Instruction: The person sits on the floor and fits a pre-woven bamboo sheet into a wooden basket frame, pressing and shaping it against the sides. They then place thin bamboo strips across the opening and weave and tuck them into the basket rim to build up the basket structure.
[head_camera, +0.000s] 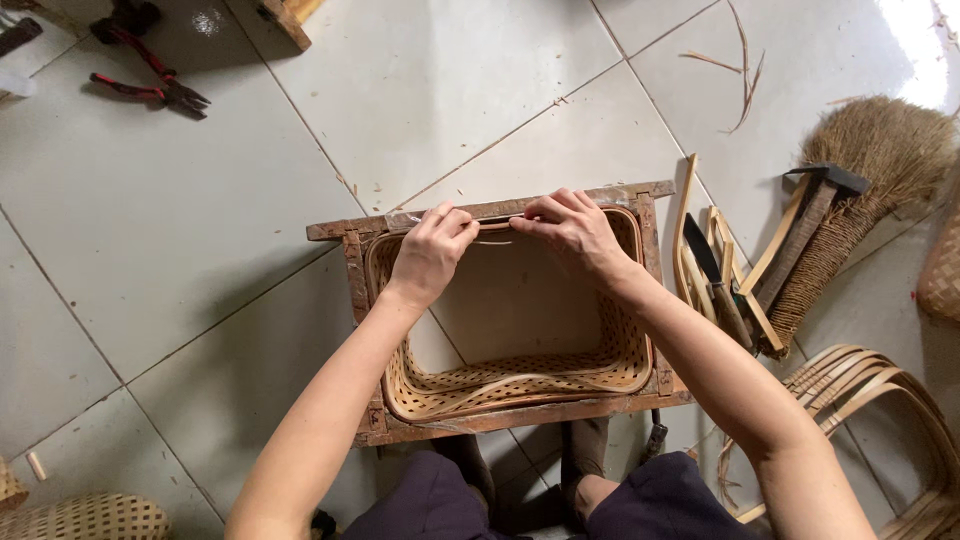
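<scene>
Seen from above: one rectangular wooden frame (500, 415) standing on the tiled floor (200, 250), with one woven bamboo basket (520, 385) seated inside it, open in the middle so the tiles show through. Both hands up at the far rail of the frame, side by side and nearly touching. Left hand (432, 250) curled shut, thumb and fingertips pinched on a thin bamboo rim strip (493, 232) lying along the basket's far edge. Right hand (572, 228) likewise bent over the same strip, fingers pressing it down against the rail just right of the left. Long axis of the strip running left to right, along the far rail, directly under both sets of fingers; neither hand clearly nearer, the grip points being just beside each other near the middle of the rail. To the right of the frame, a small heap of bamboo slats (700, 265) with one dark-bladed knife (716, 283) among them, then one grass broom (860, 190) and one bundle of bent bamboo hoops (870, 400). Far left, one pair of red-handled pliers (150, 82). Near left corner, part of another woven piece (90, 517). Knees in dark cloth at the near edge.
</scene>
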